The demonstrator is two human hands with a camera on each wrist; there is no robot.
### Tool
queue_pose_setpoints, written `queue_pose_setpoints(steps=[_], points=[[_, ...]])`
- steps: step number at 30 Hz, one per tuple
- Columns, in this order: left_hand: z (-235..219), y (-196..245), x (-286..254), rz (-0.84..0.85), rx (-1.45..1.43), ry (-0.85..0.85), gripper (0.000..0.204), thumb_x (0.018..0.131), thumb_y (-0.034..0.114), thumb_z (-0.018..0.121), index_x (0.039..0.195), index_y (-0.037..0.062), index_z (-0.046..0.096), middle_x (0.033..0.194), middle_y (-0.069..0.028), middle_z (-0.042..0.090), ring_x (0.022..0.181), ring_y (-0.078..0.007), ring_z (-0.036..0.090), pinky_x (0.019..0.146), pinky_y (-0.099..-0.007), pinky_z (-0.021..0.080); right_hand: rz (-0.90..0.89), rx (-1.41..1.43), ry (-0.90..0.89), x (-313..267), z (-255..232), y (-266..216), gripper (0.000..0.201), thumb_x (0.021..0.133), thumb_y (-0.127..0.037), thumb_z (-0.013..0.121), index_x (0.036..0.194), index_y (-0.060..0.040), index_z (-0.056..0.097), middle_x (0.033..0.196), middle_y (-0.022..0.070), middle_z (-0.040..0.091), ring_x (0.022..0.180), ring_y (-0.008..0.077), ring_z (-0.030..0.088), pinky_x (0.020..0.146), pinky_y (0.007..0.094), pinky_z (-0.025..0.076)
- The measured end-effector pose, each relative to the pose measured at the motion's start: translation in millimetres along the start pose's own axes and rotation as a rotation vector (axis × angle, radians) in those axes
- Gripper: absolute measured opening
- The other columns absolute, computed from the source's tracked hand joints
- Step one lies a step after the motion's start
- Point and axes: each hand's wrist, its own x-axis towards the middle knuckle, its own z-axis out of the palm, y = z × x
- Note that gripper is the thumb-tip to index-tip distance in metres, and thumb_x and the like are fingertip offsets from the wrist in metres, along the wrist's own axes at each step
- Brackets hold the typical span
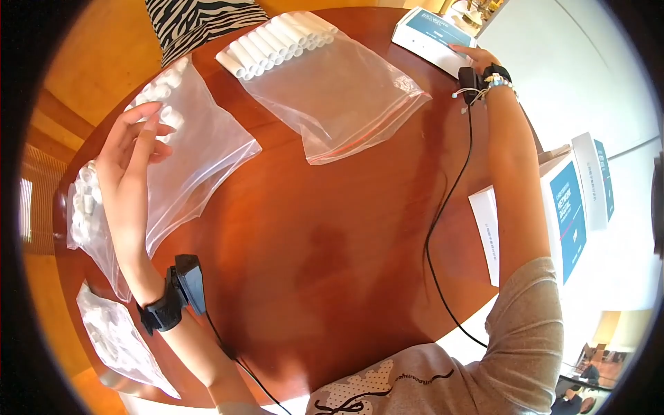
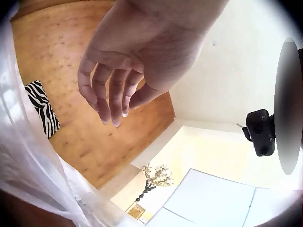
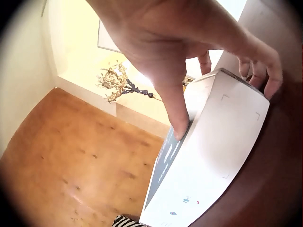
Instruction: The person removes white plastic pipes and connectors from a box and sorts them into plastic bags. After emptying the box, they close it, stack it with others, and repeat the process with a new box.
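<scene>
At the table's far right edge, the right hand (image 1: 478,61) grips a white box with a blue top (image 1: 437,34). The right wrist view shows its thumb on the blue face of the box (image 3: 208,146) and the other fingers round the far end. The left hand (image 1: 135,149) hangs over a clear bag with white pieces (image 1: 197,131) at the left, its fingers loosely bent. In the left wrist view nothing is held by the left hand (image 2: 128,61).
A bag of white tubes (image 1: 277,45) lies at the back. More bags, one with white pieces (image 1: 86,207) and another (image 1: 114,339), lie at the left edge. Boxes (image 1: 567,214) stand at the right. A black cable (image 1: 430,242) crosses the table's right side.
</scene>
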Motion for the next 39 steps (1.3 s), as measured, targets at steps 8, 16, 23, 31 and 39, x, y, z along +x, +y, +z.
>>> queue_pose_setpoints(steps=[8, 16, 23, 31, 39], points=[[-4.5, 0.6, 0.0, -0.001, -0.033, -0.004, 0.023, 0.092, 0.019, 0.054, 0.107, 0.0034, 0.063, 0.082, -0.006, 0.065, 0.071, -0.0092, 0.056, 0.069, -0.0241, 0.044, -0.074, 0.568, -0.103, 13.1, 38.4, -3.6, 0.047, 0.078, -0.028, 0.072, 0.114, -0.0033, 0.057, 0.103, 0.0093, 0.065, 0.095, 0.0224, 0.061, 0.076, 0.04, 0.05], [-3.9, 10.4, -6.0, 0.046, -0.181, -0.055, 0.023, 0.093, 0.019, 0.055, 0.107, 0.0025, 0.062, 0.082, -0.0049, 0.063, 0.073, -0.0091, 0.056, 0.07, -0.0238, 0.046, -0.182, 1.255, -0.296, -69.7, 110.2, -72.7, 0.042, 0.089, -0.021, 0.057, 0.127, -0.0071, 0.045, 0.119, 0.0176, 0.055, 0.108, 0.0343, 0.056, 0.085, 0.0551, 0.051], [-7.1, 38.4, -26.3, 0.108, -0.319, 0.133, 0.033, 0.095, 0.026, 0.05, 0.115, 0.0008, 0.056, 0.1, -0.0093, 0.062, 0.088, -0.013, 0.058, 0.072, -0.0258, 0.047, -0.24, 1.235, -0.723, -226.3, 130.2, -118.8, 0.041, 0.09, -0.023, 0.052, 0.121, 0.0037, 0.049, 0.109, 0.0162, 0.062, 0.095, 0.0265, 0.062, 0.079, 0.0387, 0.053], [-42.0, 43.8, -91.3, 0.121, -0.058, 0.211, 0.025, 0.095, 0.021, 0.05, 0.11, 0.0012, 0.057, 0.102, -0.006, 0.059, 0.093, -0.0131, 0.054, 0.081, -0.0275, 0.042, -0.054, 0.79, -0.922, -356.7, 159.9, -71.9, 0.051, 0.089, -0.032, 0.055, 0.125, 0.0023, 0.046, 0.102, 0.0125, 0.064, 0.089, 0.0249, 0.066, 0.073, 0.0459, 0.057], [-37.2, 49.4, -112.3, 0.071, 0.053, -0.117, 0.02, 0.09, 0.012, 0.055, 0.107, 0.0016, 0.06, 0.096, -0.0082, 0.063, 0.093, -0.0147, 0.057, 0.08, -0.0276, 0.043, -0.633, -0.144, -0.682, -371.3, 148.4, -35.3, 0.052, 0.092, -0.035, 0.05, 0.133, -0.0036, 0.045, 0.106, 0.0152, 0.066, 0.1, 0.0176, 0.061, 0.084, 0.0304, 0.047]])
